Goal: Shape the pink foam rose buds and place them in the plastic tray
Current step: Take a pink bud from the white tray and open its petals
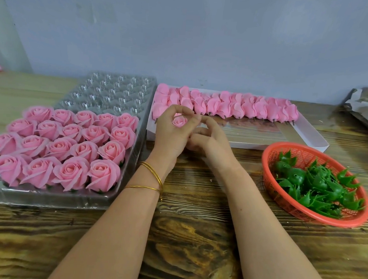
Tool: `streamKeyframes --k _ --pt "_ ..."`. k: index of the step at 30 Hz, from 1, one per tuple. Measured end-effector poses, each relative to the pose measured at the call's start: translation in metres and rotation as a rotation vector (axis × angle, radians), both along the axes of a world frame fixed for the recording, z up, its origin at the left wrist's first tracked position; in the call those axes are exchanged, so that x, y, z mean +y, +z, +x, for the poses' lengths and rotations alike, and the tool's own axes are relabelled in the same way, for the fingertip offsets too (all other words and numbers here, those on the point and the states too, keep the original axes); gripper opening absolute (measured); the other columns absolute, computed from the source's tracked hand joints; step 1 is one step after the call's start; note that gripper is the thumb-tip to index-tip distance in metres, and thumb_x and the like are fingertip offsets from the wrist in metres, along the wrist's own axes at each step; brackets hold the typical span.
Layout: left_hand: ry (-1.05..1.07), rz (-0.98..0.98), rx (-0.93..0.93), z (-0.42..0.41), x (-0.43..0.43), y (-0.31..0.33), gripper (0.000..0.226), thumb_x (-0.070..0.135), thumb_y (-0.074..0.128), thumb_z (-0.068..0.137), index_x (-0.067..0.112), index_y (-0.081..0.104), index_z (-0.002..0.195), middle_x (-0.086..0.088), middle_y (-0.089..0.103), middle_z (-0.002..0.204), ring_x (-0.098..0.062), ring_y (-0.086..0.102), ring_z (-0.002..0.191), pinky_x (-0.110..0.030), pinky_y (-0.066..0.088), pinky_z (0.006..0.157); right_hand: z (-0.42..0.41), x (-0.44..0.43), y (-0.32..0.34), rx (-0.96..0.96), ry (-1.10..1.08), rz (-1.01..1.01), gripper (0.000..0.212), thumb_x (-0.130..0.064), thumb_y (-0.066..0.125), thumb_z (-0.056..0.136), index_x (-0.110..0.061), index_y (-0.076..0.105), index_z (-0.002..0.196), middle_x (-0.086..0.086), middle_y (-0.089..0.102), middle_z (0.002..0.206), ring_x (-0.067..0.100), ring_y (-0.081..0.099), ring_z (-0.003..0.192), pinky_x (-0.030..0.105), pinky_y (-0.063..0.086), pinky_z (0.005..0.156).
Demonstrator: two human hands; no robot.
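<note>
**A:** Where is the flower that is being worked on?

**B:** The rose bud [179, 121] is held up off the wooden table [194, 237], in front of the near left corner of the white box [264, 146]. The left hand [170, 136] holds it. The thumb and forefinger curl round it in a ring, and its open face is turned up.

**A:** And the other hand?

**B:** The right hand [211, 141] lies against the left with its fingers curled. Its forefinger tip meets the left fingertips at the bud's right edge. I cannot tell whether it pinches a petal.

**A:** What about the tray?

**B:** The plastic tray [117, 92] lies at the left. Its near rows are filled with opened roses [66, 145], and the far cups are bare.

**A:** And on the right?

**B:** Closed buds [224, 105] lie along the far side of the box, stems pointing nearer. A red basket [265, 172] of green leaf cups [318, 186] stands just beside the box's near right corner. Gold bangles [152, 176] circle the left wrist.
</note>
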State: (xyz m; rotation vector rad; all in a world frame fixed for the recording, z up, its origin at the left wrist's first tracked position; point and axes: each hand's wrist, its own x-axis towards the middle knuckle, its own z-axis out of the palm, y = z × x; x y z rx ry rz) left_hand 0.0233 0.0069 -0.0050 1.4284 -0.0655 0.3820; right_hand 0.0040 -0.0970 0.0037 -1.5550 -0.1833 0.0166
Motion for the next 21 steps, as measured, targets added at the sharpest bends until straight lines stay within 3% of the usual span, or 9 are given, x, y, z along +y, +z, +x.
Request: streamKeyframes --k 4,6,8,9,11,14,21 --pt "0.051 0.207 -0.084 0.0001 -0.0012 -0.0026 0.023 0.014 0.073 0.079 0.03 0.059 0.084 0.011 0.064 0.086 -0.015 0.065 0.087 -0.046 0.057 0.077 0.002 -0.0027 0.0039 0.019 -0.098 0.111 0.044 -0.019 0.059 0.068 -0.008 0.061 0.111 0.004 0.063 0.078 0.008 0.063 0.063 0.025 0.051 0.061" --pt "0.002 0.246 -0.083 -0.0003 -0.0032 -0.0037 0.026 0.01 0.071 0.079 0.03 0.057 0.086 0.001 0.067 0.09 -0.021 0.067 0.089 -0.05 0.056 0.077 0.0037 -0.0034 0.0029 -0.01 -0.12 0.11 0.038 -0.02 0.063 0.077 -0.006 0.062 0.112 0.006 0.066 0.089 0.003 0.066 0.07 0.021 0.052 0.06" --pt "-0.043 0.245 -0.075 -0.0009 -0.0058 -0.0049 0.027 0.006 0.07 0.079 0.027 0.056 0.087 -0.009 0.07 0.092 -0.026 0.068 0.089 -0.05 0.056 0.079 0.0049 -0.0032 0.0008 -0.032 -0.136 0.07 0.038 -0.024 0.066 0.082 -0.005 0.063 0.115 0.012 0.068 0.103 0.008 0.069 0.087 0.023 0.056 0.069" --pt "-0.054 0.249 -0.073 -0.0014 -0.007 -0.0051 0.027 0.005 0.07 0.079 0.026 0.056 0.087 -0.01 0.07 0.093 -0.026 0.069 0.09 -0.05 0.056 0.08 0.0054 -0.0027 -0.0001 -0.039 -0.147 0.032 0.043 -0.029 0.067 0.079 -0.006 0.064 0.115 0.012 0.069 0.106 0.011 0.068 0.094 0.025 0.056 0.076" --pt "-0.064 0.262 -0.078 -0.0018 -0.0081 -0.0056 0.028 0.002 0.07 0.079 0.025 0.056 0.086 -0.01 0.071 0.093 -0.022 0.069 0.091 -0.047 0.056 0.083 0.0055 -0.0011 -0.0018 -0.05 -0.167 -0.034 0.045 -0.033 0.07 0.074 -0.008 0.066 0.111 0.004 0.071 0.1 0.008 0.067 0.091 0.02 0.053 0.074" --pt "-0.063 0.277 -0.096 -0.0022 -0.0087 -0.0055 0.029 0.004 0.072 0.078 0.026 0.055 0.085 -0.006 0.071 0.089 -0.015 0.069 0.086 -0.036 0.057 0.081 0.0073 -0.0008 -0.0044 -0.044 -0.178 -0.054 0.028 -0.023 0.074 0.082 -0.011 0.068 0.106 -0.001 0.07 0.089 0.002 0.065 0.079 0.015 0.048 0.068" --pt "-0.073 0.281 -0.088 -0.0014 -0.0081 -0.0067 0.025 0.006 0.073 0.081 0.023 0.056 0.085 0.003 0.069 0.084 -0.002 0.067 0.078 -0.024 0.055 0.074 0.0048 -0.0009 -0.0018 -0.068 -0.169 -0.093 0.017 -0.015 0.071 0.086 -0.009 0.068 0.102 0.004 0.069 0.089 0.012 0.064 0.083 0.027 0.051 0.076"
